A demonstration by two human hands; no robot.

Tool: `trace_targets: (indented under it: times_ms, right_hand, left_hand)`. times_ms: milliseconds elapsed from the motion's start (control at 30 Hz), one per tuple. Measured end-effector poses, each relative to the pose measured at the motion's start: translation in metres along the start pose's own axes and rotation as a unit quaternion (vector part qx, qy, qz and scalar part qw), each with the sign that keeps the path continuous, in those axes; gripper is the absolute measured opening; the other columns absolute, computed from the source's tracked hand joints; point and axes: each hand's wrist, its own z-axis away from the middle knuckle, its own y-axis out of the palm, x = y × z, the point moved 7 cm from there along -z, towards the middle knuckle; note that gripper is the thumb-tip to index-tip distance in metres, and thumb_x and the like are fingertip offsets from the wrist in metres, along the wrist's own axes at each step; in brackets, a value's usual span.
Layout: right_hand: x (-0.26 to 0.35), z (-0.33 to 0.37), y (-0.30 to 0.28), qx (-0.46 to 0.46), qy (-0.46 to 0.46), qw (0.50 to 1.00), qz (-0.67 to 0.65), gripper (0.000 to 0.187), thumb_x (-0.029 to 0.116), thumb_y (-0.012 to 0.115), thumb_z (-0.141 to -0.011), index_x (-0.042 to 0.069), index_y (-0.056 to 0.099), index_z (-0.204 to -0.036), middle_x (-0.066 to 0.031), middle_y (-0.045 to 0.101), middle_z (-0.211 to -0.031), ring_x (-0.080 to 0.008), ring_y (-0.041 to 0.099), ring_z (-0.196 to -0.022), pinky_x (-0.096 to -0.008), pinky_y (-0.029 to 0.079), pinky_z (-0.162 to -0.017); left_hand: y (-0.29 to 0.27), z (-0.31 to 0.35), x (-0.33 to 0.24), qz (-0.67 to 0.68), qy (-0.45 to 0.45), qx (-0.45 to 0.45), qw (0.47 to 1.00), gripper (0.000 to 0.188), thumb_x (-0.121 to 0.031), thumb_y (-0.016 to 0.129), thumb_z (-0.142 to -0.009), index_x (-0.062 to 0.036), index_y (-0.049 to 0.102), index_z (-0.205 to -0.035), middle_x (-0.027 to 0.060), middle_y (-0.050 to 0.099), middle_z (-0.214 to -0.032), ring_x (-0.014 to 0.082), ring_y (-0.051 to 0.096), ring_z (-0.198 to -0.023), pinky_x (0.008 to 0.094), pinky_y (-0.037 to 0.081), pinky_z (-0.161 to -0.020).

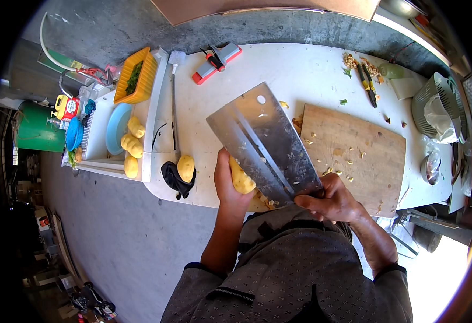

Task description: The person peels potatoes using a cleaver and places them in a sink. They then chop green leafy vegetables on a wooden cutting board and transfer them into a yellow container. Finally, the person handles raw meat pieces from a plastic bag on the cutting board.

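Observation:
A wide metal cleaver [271,145] is in my right hand [337,199], its broad blade tilted up and to the left, with a round hole near the far corner. My left hand [230,185] wraps round a peeled yellow potato [242,177], close beside the blade. Part of the potato is behind the blade, so I cannot tell whether the two touch. To the right of the cleaver lies a wooden cutting board [365,156] with small pale yellow scraps scattered on it. More peelings [265,200] show beneath the blade at the table's near edge.
Another potato [186,168] sits on a black cloth [174,180]. Several potatoes [132,145] lie in the white sink [98,148] beside a blue basin [117,126] and a yellow basket [145,86]. Pliers [368,86] and a green-grey basket [435,102] stand at the right of the white table [279,64].

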Motion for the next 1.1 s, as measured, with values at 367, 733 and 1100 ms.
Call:
trace_targets:
  times_ms: [367,733,1100]
  right_hand:
    - [-0.005,-0.003,-0.005,-0.005,0.036,0.998,-0.055,0.019,0.009,0.073,-0.096,-0.007,0.074,-0.086,-0.0046,0.060,-0.058,-0.0104,0.058,-0.045,-0.0261,0.042,-0.039]
    - [-0.003,0.001,-0.004,-0.048,-0.010,0.994,-0.098,0.015,0.004,0.072,-0.095,-0.008,0.073,-0.086,-0.0058,0.062,-0.059,-0.0103,0.058,-0.045,-0.0268,0.043,-0.040]
    - [-0.006,0.004,-0.009,-0.043,-0.008,0.997,-0.064,0.015,0.006,0.074,-0.095,-0.008,0.073,-0.088,-0.0054,0.063,-0.060,-0.0094,0.059,-0.046,-0.0261,0.044,-0.041]
  left_hand:
    - [0.002,-0.021,-0.016,-0.132,0.079,-0.166,0.974,0.049,-0.031,0.043,-0.106,0.0011,0.053,-0.141,0.0136,0.061,-0.128,0.0252,0.063,-0.117,0.0376,0.051,-0.100]
    - [-0.001,-0.007,0.015,0.045,-0.032,-0.205,0.977,0.042,-0.041,0.048,-0.106,-0.0079,0.061,-0.128,0.0033,0.067,-0.116,0.0166,0.064,-0.109,0.0334,0.050,-0.097]
    - [-0.006,-0.004,0.022,0.075,-0.067,-0.171,0.980,0.035,-0.041,0.051,-0.106,-0.0124,0.063,-0.121,-0.0001,0.069,-0.113,0.0152,0.066,-0.109,0.0326,0.050,-0.098]
